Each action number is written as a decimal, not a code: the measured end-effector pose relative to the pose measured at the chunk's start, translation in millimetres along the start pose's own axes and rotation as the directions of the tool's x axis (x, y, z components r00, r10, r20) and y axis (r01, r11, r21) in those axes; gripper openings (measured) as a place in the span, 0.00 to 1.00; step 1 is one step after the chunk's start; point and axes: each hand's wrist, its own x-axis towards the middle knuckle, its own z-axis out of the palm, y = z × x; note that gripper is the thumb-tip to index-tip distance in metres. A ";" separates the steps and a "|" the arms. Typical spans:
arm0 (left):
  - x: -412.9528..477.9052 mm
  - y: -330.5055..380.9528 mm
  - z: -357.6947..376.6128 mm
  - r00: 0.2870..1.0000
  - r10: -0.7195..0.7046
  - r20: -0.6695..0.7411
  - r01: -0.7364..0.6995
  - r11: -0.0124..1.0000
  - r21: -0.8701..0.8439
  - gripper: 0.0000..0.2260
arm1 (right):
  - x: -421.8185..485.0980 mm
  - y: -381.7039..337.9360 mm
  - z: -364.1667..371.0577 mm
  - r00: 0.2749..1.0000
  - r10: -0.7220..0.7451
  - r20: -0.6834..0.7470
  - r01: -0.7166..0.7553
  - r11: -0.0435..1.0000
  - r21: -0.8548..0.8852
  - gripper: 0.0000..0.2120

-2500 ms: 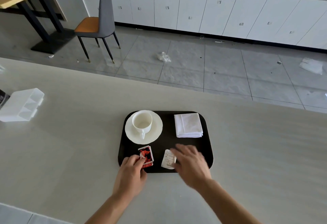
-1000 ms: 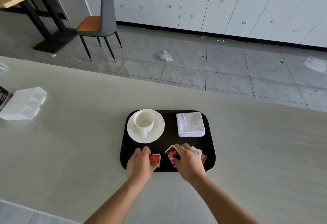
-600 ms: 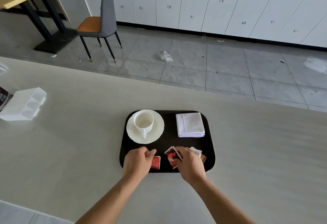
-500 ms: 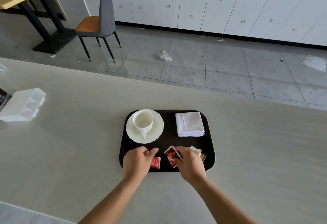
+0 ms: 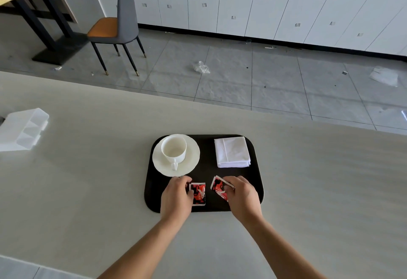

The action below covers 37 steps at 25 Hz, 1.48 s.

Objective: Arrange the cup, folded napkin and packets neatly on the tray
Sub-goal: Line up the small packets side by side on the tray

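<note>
A black tray (image 5: 207, 146) lies on the pale counter in front of me. A white cup (image 5: 173, 149) stands on a white saucer (image 5: 191, 159) at the tray's back left. At the back right lies a folded white napkin (image 5: 232, 154). On the near part of the tray, my left hand (image 5: 176, 199) pinches the left edge of a red and black packet (image 5: 198, 194) that lies flat. My right hand (image 5: 243, 198) grips a second red packet (image 5: 218, 187), tilted up off the tray. Other packets under my right hand are hidden.
A clear plastic organiser box (image 5: 22, 130) sits at the counter's far left. Beyond the counter's far edge are a tiled floor with bits of litter, a grey chair (image 5: 119, 25) with an orange seat, and white cabinets (image 5: 264, 7).
My left hand has turned its red packet flat and upright on the tray. My right hand has stayed over the other packets, still holding one tilted.
</note>
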 end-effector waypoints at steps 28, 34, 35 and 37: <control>-24.4 -3.6 -2.9 0.986 -0.086 0.143 0.126 0.944 -0.305 0.15 | 12.8 -39.9 29.6 0.962 -0.087 0.258 0.132 0.978 -0.162 0.05; -15.6 9.8 -4.9 0.871 -0.402 0.284 0.492 0.718 -0.493 0.12 | 11.3 -40.6 34.8 0.978 -0.029 0.205 0.055 0.991 -0.124 0.04; -15.8 11.2 -4.0 0.871 -0.392 0.297 0.491 0.725 -0.483 0.11 | 11.1 -40.0 35.2 0.979 -0.012 0.202 0.035 0.993 -0.111 0.05; -13.8 14.2 -3.8 0.870 -0.390 0.301 0.491 0.725 -0.483 0.10 | 10.4 -38.5 35.2 0.981 0.009 0.195 0.010 0.996 -0.091 0.09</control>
